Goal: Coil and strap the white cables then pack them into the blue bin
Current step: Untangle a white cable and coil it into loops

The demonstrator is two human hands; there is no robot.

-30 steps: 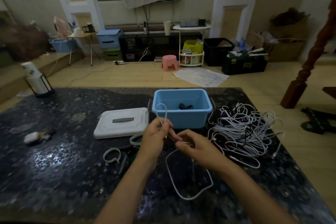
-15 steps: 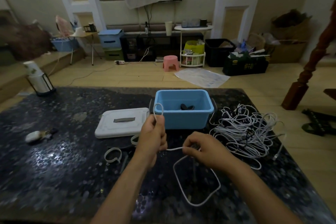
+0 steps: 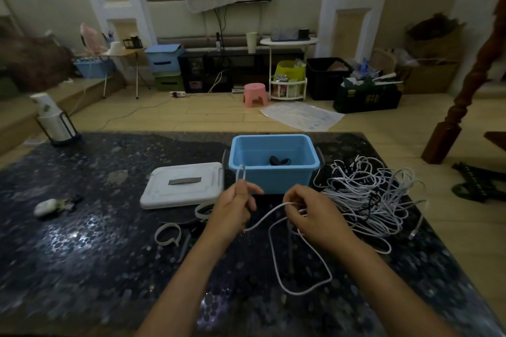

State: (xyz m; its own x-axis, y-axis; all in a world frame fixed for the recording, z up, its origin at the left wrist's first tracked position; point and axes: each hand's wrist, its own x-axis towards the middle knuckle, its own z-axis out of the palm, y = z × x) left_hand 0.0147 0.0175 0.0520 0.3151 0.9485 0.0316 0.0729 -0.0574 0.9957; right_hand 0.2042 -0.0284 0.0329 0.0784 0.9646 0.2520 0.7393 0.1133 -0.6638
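My left hand [image 3: 234, 210] grips one white cable [image 3: 276, 271], a narrow loop of it standing up above the fist. My right hand [image 3: 315, 216] pinches the same cable a short way to the right, and the rest of it hangs in a big loop over the dark table [image 3: 82, 241]. Just behind both hands stands the blue bin [image 3: 273, 180], open, with a small dark item inside. A tangled pile of white cables [image 3: 367, 194] lies to the right of the bin.
The bin's white lid [image 3: 182, 185] lies flat left of the bin. Pale strap loops [image 3: 167, 234] lie in front of the lid. A small white object [image 3: 46, 206] sits at the table's left, a cup holder [image 3: 53, 123] at its far left corner.
My hands have moved apart, the right one drawing the cable out to the right. The loop above my left fist has grown narrower and the hanging loop larger.
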